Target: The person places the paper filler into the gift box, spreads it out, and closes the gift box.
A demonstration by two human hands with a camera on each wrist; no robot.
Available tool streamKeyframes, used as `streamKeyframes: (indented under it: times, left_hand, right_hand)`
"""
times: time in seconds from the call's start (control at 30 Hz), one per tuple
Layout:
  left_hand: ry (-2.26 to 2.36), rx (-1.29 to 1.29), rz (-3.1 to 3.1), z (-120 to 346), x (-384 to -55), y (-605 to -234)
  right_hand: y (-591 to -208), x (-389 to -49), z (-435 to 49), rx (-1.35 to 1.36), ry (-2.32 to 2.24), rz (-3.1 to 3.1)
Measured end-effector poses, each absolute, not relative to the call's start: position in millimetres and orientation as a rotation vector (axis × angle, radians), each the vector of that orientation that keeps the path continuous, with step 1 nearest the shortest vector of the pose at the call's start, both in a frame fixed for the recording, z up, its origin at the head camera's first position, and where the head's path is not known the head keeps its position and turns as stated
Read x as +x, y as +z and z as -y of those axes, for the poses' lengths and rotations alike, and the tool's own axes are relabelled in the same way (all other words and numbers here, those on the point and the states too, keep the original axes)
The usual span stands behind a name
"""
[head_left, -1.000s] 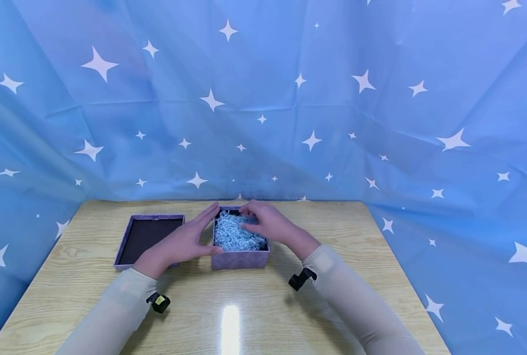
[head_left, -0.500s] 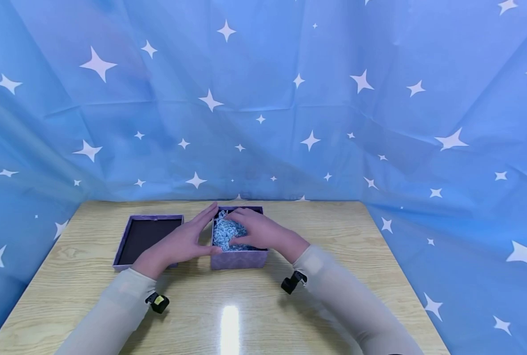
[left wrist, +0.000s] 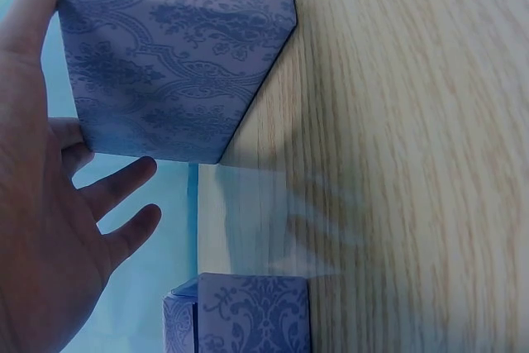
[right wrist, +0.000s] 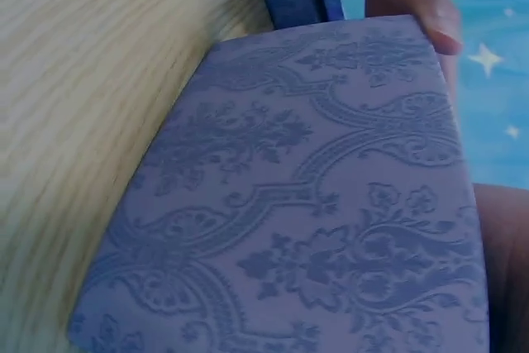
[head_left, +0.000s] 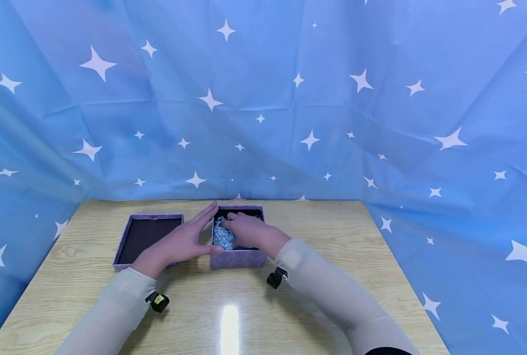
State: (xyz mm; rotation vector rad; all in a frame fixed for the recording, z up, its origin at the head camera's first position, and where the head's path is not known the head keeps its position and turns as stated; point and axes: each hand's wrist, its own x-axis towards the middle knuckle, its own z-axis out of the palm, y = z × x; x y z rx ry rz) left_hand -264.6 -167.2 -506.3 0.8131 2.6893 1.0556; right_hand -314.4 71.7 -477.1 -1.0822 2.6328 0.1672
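A purple patterned box (head_left: 238,259) stands near the table's back edge, its top uncovered. Light blue shredded paper (head_left: 223,236) is heaped along its inner left side, and the dark interior shows at the back. My left hand (head_left: 183,242) spans the box's left side, thumb by the front corner and fingers stretched toward the back one. The left wrist view shows the thumb at the box's corner and other fingers spread. My right hand (head_left: 251,233) reaches down into the box against the paper; I cannot tell whether its partly hidden fingers grip any.
The box's shallow lid (head_left: 150,236) lies left of the box, dark inside facing up, partly behind the left hand. The wooden table (head_left: 192,315) meets a blue star-patterned cloth (head_left: 263,158) at the back.
My right hand has moved left and deeper into the box. The shredded paper that filled most of it is now bunched at the left. The left hand has stayed in place.
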Motion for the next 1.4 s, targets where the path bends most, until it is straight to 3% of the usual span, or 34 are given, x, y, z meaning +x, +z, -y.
streamKeyframes:
  times: [0.43,0.73,0.97,1.13,1.4]
  left_hand:
    - [1.055,0.803,-2.673,167,-267,-507]
    - [1.054,0.821,-2.685,167,-267,-512]
    - [1.064,0.804,-2.682,167,-266,-510]
    - [1.07,0.797,-2.676,167,-266,-508]
    - [1.047,0.809,-2.7,170,-266,-509]
  right_hand:
    - [-438,-309,-92,-1.117,-0.5,-2.515]
    - [-482,-313,-68,-1.067,-0.218,-2.465]
    - [-457,-317,-77,-1.108,-0.318,-2.439]
    - [-431,-315,-87,-0.97,-0.316,-2.552]
    - [-458,-315,-73,-0.882,0.137,-2.591]
